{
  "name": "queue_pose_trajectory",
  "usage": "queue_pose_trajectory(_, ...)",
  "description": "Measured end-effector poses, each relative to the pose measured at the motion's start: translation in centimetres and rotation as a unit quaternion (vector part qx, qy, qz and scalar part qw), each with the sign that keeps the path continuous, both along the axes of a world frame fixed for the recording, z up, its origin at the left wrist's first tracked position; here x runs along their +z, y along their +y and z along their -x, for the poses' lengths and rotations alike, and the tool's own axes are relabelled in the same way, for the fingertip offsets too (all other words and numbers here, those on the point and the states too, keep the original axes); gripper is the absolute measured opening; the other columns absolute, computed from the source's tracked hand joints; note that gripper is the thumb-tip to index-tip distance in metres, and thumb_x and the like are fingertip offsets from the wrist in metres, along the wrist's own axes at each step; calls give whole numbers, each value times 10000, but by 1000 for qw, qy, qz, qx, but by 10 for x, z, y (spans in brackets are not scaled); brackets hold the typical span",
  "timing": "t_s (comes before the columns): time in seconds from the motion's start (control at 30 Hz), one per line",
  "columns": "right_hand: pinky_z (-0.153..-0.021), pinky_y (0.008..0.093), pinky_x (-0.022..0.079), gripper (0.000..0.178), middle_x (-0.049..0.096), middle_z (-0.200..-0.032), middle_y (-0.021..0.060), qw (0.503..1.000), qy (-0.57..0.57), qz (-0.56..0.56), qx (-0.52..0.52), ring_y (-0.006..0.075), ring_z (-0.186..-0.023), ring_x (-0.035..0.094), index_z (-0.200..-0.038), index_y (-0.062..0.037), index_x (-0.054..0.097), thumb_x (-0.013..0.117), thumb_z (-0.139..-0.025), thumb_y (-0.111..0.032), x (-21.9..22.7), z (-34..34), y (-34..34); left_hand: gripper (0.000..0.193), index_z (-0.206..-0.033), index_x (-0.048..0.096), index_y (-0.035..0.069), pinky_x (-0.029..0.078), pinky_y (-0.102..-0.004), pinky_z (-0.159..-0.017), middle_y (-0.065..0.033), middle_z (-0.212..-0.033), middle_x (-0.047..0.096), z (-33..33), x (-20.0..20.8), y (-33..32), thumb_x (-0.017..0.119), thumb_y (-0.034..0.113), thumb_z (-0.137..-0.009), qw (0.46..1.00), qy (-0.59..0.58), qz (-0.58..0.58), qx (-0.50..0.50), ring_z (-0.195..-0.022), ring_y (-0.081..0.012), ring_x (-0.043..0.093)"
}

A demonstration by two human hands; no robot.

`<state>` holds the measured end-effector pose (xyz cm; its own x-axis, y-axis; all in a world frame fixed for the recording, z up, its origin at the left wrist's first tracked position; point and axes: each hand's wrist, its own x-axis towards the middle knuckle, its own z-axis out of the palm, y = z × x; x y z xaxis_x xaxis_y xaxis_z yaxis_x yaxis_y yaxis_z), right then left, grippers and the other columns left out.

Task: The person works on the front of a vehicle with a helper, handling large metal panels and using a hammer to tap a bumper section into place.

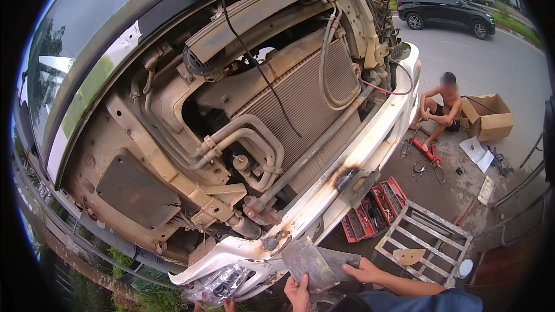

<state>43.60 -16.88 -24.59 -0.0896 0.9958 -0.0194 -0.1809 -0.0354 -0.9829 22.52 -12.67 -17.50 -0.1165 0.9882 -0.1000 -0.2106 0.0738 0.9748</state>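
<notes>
Grey, dusty plastic panel piece [315, 264] — held between both hands below the scorched white bumper [324, 196], left hand [298, 292] gripping its lower edge, right hand [363, 270] clasping its right end — long axis running left-right.

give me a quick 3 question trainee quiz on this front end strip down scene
1. True or false: both hands grip the grey panel piece.
2. What lies open on the ground under the white bumper beam? A) red tool tray B) blue bucket C) tyre
3. Which hand is nearer the headlamp?

Key:
1. True: left hand at its lower edge, right hand at its side.
2. A, the red tool tray.
3. Left hand.
</notes>
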Motion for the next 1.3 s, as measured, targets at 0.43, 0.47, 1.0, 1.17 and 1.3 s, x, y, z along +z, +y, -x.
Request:
queue_pose_trajectory(0.43, -772, 409, 524, 287, 613, -1067, 123, 898, -346, -249, -106, 329, -918, 635, -1151, -34, 607, 618, -905, -181, 71, -9, -13, 320, -1166, 530, -37, 506, -311, -862, -120, -1109, 635, -42, -60, 6, 630, -81, -866, 986, -72, 87, -122, -967, -185, 630)
queue_pose_trajectory(0.47, -770, 405, 525, 286, 611, -1065, 119, 887, -361, -269, -101, 323, -920, 634, -1151, -38, 607, 614, -898, -171, 69, -5, -14, 342, -1171, 525, -33, 508, -308, -857, -115, -1107, 634, -46, -64, 3, 629, -98, -852, 980, -88, 103, -144, -966, -181, 631)
queue_pose_trajectory(1.0, -783, 406, 485, 288, 619, -965, 188, 938, -263, -76, -214, 359, -894, 608, -1108, 20, 604, 624, -846, -99, 65, -20, -40, 263, -1036, 586, -28, 493, -308, -852, -107, -1005, 665, -4, -50, 0, 662, -119, -801, 988, -27, 83, -131, -883, -173, 635)
queue_pose_trajectory(1.17, -820, 325, 493, 303, 677, -1023, 104, 941, -68, -26, -330, 174, -915, 633, -1150, 31, 604, 642, -900, -137, 48, -13, -24, 275, -1067, 578, -28, 495, -336, -874, -105, -1021, 661, -10, -32, 4, 667, -88, -814, 989, -95, 85, -77, -898, -193, 630)
queue_pose_trajectory(1.3, -861, 302, 494, 292, 665, -1134, 67, 917, 105, 30, -383, 133, -987, 614, -1180, 20, 614, 644, -935, -137, 60, -18, -18, 302, -1109, 566, -22, 488, -370, -901, -122, -1089, 644, 2, -36, 14, 651, -77, -825, 981, -155, 102, -63, -967, -216, 618)
